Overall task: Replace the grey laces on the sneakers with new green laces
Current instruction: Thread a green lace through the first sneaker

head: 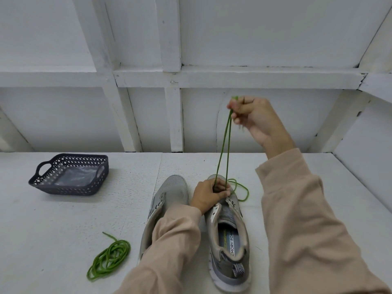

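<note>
Two grey sneakers stand side by side on the white table, toes pointing away from me. My left hand (209, 195) grips the front of the right sneaker (230, 236) near its lowest eyelets. My right hand (251, 116) is raised high and pinches two strands of a green lace (223, 149), which run taut down to the toe area under my left hand. A loose loop of the same lace lies beside the toe. The left sneaker (169, 194) has no lace in its eyelets and is partly covered by my left sleeve. A second green lace (110, 258) lies coiled at the front left.
A dark perforated basket (71, 174) with handles sits at the back left of the table and holds something clear and plastic. White wall framing rises behind the table's far edge. The table (63, 219) is white and speckled.
</note>
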Available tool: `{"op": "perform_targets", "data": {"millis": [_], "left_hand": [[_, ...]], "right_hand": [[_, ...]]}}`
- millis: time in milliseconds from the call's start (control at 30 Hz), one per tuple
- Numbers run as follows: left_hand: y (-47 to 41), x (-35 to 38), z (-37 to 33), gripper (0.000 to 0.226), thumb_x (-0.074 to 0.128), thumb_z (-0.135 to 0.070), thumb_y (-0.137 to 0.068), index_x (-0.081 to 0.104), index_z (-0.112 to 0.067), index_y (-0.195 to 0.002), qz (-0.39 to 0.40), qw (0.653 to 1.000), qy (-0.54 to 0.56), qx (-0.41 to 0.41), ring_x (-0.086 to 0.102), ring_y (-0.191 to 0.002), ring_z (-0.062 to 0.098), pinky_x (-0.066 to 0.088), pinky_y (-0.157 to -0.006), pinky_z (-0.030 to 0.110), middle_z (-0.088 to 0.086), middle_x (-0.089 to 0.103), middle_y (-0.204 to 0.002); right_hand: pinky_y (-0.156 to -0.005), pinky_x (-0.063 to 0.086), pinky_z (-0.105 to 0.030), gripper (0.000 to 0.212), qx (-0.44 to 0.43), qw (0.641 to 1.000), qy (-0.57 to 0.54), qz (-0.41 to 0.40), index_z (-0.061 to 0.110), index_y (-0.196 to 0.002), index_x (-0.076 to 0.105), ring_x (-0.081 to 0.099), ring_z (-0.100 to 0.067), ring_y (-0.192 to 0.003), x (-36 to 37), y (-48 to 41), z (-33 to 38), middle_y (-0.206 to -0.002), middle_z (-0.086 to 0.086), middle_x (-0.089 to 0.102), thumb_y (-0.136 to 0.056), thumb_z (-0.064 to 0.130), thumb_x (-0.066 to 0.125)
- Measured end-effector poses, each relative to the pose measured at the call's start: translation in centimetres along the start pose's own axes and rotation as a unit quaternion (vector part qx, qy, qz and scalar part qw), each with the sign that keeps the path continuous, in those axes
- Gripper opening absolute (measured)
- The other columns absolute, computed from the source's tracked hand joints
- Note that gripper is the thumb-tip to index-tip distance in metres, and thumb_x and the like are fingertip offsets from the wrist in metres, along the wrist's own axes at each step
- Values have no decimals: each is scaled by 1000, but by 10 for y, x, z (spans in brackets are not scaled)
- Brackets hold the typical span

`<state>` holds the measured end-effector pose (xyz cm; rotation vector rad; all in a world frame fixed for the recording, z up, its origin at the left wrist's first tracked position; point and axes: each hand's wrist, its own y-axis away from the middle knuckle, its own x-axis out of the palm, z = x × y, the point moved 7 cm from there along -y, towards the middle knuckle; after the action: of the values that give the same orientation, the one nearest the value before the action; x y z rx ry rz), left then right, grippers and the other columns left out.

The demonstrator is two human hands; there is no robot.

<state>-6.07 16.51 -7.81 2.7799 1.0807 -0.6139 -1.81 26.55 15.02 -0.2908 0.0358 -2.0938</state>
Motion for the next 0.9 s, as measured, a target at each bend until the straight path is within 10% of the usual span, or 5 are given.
{"op": "perform_targets", "data": {"millis": [400,700,900], "left_hand": [[0,3,5,17,77,-13,-78,73,-18,-94,1,1000,20,-2,70,-88,11,53,-87,22,-2,75,-89],[-2,4,7,18,75,-22,-81,73,-17,-98,-7,1000,-12,-5,69,-90,13,53,-89,33,-1,75,-93],[-1,4,4,15,73,-19,-83,72,-18,-98,-14,999,-31,12,69,-88,14,53,-86,36,-1,75,-91]], "right_hand": [[-56,49,-20,10,-11,994,-92,62,3,-89,65,57,-12,-62,13,-14,-3,-80,-2,63,-94,11,59],[-61,54,-31,36,233,946,227,12,19,-128,53,60,-20,-76,-57,-5,-153,-108,-6,59,-94,14,63],[-58,51,-31,6,249,878,405,-56,11,-97,56,63,-26,-71,-103,14,-201,-97,-12,62,-91,11,56]]}}
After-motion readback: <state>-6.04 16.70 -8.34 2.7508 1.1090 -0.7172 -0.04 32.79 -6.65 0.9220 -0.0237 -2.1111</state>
